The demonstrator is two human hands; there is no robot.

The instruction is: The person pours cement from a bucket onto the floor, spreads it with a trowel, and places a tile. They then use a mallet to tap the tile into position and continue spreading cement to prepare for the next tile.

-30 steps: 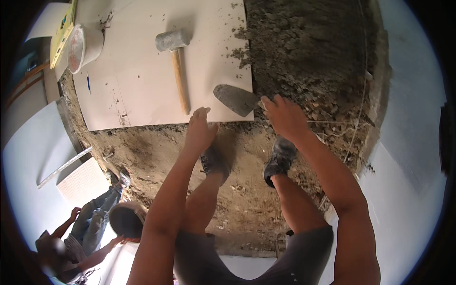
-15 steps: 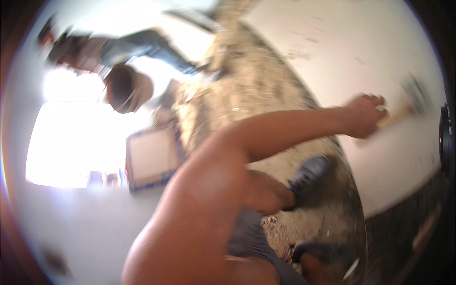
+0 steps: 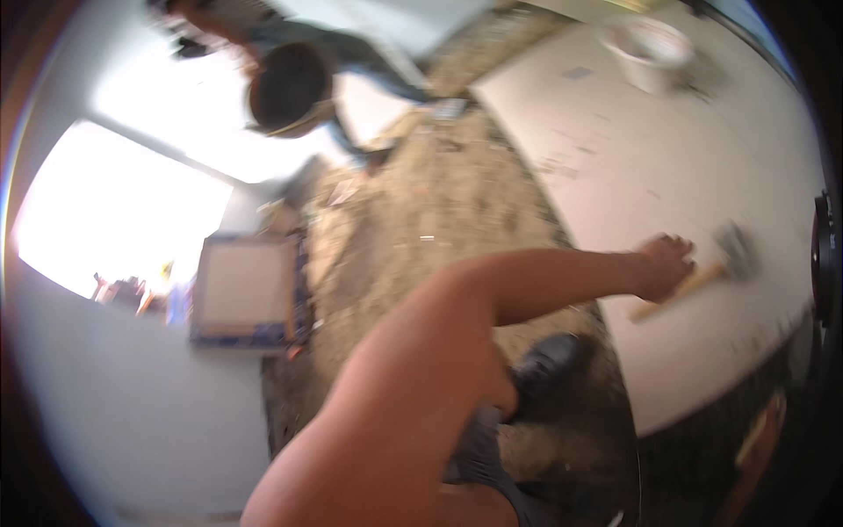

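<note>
From the lower edge my left arm reaches across to the right, and my left hand is beside the handle of a hammer. Its fingers look loosely spread, not wrapped round the handle, though blur softens them. The hammer has a blocky grey head and a light wooden handle. It lies on a large pale board marked with dark scuffs. Whether the hand's lower edge touches the handle, I cannot tell. My right hand does not show.
A white bucket stands on the board's far part. Rough, sandy ground runs alongside. At upper left another person is near a dark-mouthed bucket. A blue-edged panel is at left. My dark shoe is below my arm.
The view has swung, bringing the white bucket into sight. My left hand, earlier over the hammer's handle, is now beside it. The hammer stays put on the board.
</note>
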